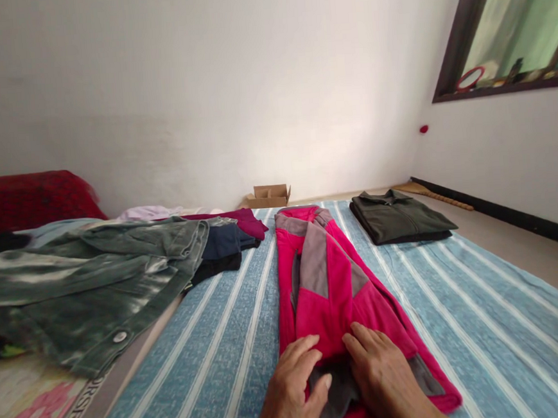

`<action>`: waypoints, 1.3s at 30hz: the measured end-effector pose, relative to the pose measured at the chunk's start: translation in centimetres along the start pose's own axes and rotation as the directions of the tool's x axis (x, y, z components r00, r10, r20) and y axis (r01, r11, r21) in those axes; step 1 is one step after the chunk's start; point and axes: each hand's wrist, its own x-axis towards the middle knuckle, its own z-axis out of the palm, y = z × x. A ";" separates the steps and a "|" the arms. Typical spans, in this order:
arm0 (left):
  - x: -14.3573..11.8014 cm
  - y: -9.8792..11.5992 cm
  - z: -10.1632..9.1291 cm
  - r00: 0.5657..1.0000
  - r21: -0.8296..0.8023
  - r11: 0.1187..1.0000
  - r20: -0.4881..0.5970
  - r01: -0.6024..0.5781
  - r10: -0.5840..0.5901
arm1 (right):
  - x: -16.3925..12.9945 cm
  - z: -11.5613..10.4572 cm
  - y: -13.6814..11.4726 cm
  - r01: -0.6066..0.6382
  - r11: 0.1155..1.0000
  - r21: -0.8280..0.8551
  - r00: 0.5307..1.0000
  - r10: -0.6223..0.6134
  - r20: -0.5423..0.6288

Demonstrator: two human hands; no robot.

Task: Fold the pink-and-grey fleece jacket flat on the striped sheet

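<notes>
A bright pink jacket [336,307] with grey panels lies lengthwise before me, its sides and sleeves folded inward into a long, narrow shape. My left hand [293,388] rests at the near left part of the jacket, with fingers spread and the thumb apart. Across the grey cuff area, my right hand [381,371] lies on the pink cloth, its fingers stretched forward and slightly bent. The right thumb is hidden. Both hands touch the fabric, and I see no cloth gripped between the fingers.
A folded dark green garment [400,217] sits at the far right of the blue striped sheet [231,341]. On the left is a heap with a grey-green denim jacket [120,273] and several other clothes. A small cardboard box [271,195] stands by the wall.
</notes>
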 end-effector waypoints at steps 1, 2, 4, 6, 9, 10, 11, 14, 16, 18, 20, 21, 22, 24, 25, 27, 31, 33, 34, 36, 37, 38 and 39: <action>0.1 0.0 0.0 1.000 -0.012 1.000 -0.016 0.001 -0.001 | 0.1 0.0 0.0 -0.003 1.000 0.020 1.000 0.003 0.000; 0.2 -0.1 0.0 0.999 -0.025 1.000 -0.033 0.003 -0.004 | 0.3 0.0 0.1 -0.005 0.999 0.043 1.000 0.005 0.001; 0.4 -0.1 0.0 0.997 -0.048 0.999 -0.071 0.005 -0.008 | 0.6 -0.1 0.2 -0.011 0.996 0.092 1.000 0.011 0.003; 0.6 -0.1 -0.1 0.993 -0.060 0.998 -0.115 0.002 -0.009 | 0.8 -0.1 0.3 -0.016 0.991 0.131 1.000 0.015 0.007; 0.6 -0.3 -0.1 0.986 -0.058 0.998 -0.164 -0.017 0.008 | 1.0 -0.2 0.3 -0.021 0.986 0.167 1.000 0.019 0.009; 0.6 -0.4 -0.1 0.984 -0.053 0.998 -0.177 -0.024 0.014 | 1.0 -0.2 0.3 -0.022 0.984 0.175 1.000 0.021 0.010; 0.5 -0.6 0.0 0.982 -0.048 0.998 -0.187 -0.029 0.020 | 1.0 -0.1 0.3 -0.023 0.983 0.183 1.000 0.021 0.010; 0.3 -0.9 0.3 0.981 -0.026 0.999 -0.191 -0.024 0.019 | 0.8 0.2 0.1 -0.009 0.982 0.187 1.000 0.011 -0.009; 0.2 -1.0 0.4 0.986 -0.016 1.000 -0.166 -0.006 0.003 | 0.7 0.3 0.0 0.013 0.983 0.181 0.999 -0.005 -0.043; 0.2 -1.0 0.5 0.991 -0.018 1.000 -0.132 0.014 -0.016 | 0.7 0.4 0.1 0.038 0.983 0.179 0.997 -0.026 -0.072; 0.2 -0.8 0.4 0.994 -0.029 0.999 -0.109 0.026 -0.029 | 0.7 0.4 0.4 0.064 0.983 0.174 0.995 -0.050 -0.082; 0.2 -0.7 0.3 0.994 -0.034 0.999 -0.106 0.031 -0.035 | 0.7 0.4 0.7 0.079 0.983 0.164 0.994 -0.065 -0.086; 0.2 -0.6 0.2 0.994 -0.039 0.999 -0.105 0.035 -0.039 | 0.7 0.5 0.9 0.097 0.984 0.150 0.992 -0.085 -0.089; 0.2 -0.4 0.0 0.993 -0.052 0.998 -0.106 0.040 -0.045 | 0.6 0.7 1.4 0.147 0.983 0.114 0.986 -0.136 -0.101; 0.2 -0.4 -0.1 0.993 -0.059 0.997 -0.107 0.041 -0.047 | 0.6 0.8 1.5 0.174 0.980 0.095 0.980 -0.163 -0.114; 0.2 -0.3 -0.2 0.993 -0.073 0.996 -0.111 0.041 -0.048 | 0.6 1.0 1.7 0.211 0.976 0.063 0.969 -0.200 -0.143; 0.3 -0.1 -0.3 0.991 -0.079 0.995 -0.115 0.055 -0.064 | 0.6 0.9 1.7 0.240 0.970 0.034 0.953 -0.229 -0.197; 0.3 -0.1 -0.3 0.991 -0.081 0.995 -0.114 0.064 -0.073 | 0.6 0.8 1.8 0.242 0.970 0.028 0.953 -0.232 -0.197; 0.3 -0.2 -0.3 0.991 -0.083 0.994 -0.112 0.064 -0.073 | 0.5 0.9 1.8 0.242 0.970 0.024 0.953 -0.233 -0.191; 0.2 -0.3 -0.2 0.993 -0.083 0.995 -0.100 0.061 -0.069 | 0.3 1.1 2.0 0.245 0.970 0.012 0.955 -0.239 -0.174; 0.2 -0.3 -0.1 0.994 -0.081 0.995 -0.086 0.060 -0.066 | 0.1 1.3 2.1 0.251 0.968 0.004 0.955 -0.247 -0.162; 0.2 -0.4 -0.1 0.996 -0.078 0.995 -0.067 0.059 -0.064 | 0.0 1.4 2.2 0.257 0.966 -0.004 0.955 -0.255 -0.150; 0.1 -0.4 -0.1 0.997 -0.072 0.996 -0.045 0.060 -0.063 | 0.0 1.5 2.2 0.261 0.965 -0.012 0.955 -0.260 -0.141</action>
